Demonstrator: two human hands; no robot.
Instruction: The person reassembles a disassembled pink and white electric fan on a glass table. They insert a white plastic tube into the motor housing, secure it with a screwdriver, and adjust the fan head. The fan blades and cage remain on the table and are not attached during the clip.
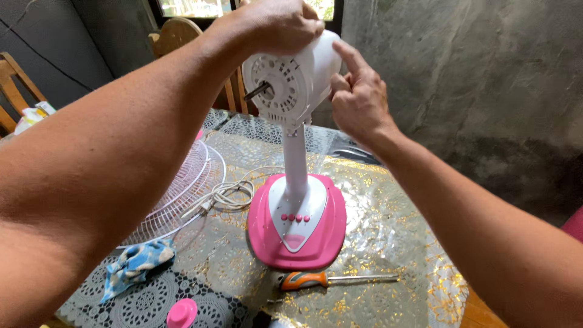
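At table centre, the pink-and-white desk fan (pixel 296 206) stands upright on its pink base, stripped down: the white wire guard (pixel 182 191) lies flat at 9 o'clock from the base, a pink knob-like cap (pixel 181 313) sits at 7 o'clock, and the orange-handled screwdriver (pixel 322 279) rests just in front at 6 o'clock. No blade shows on the bare motor shaft (pixel 258 91). Judgement: disassembly of the front is done; the motor housing (pixel 297 79) remains on its stem.

Your left hand (pixel 279 24) clamps over the top of the housing, fingers curled tight around it. Your right hand (pixel 358 97) touches its rear side, index finger extended, other fingers loosely bent, holding nothing.

The fan's long axis runs vertical, stem to housing. The shaft points toward 8 o'clock, slightly downward, toward you. The power cord (pixel 228 194) is coiled between guard and base.
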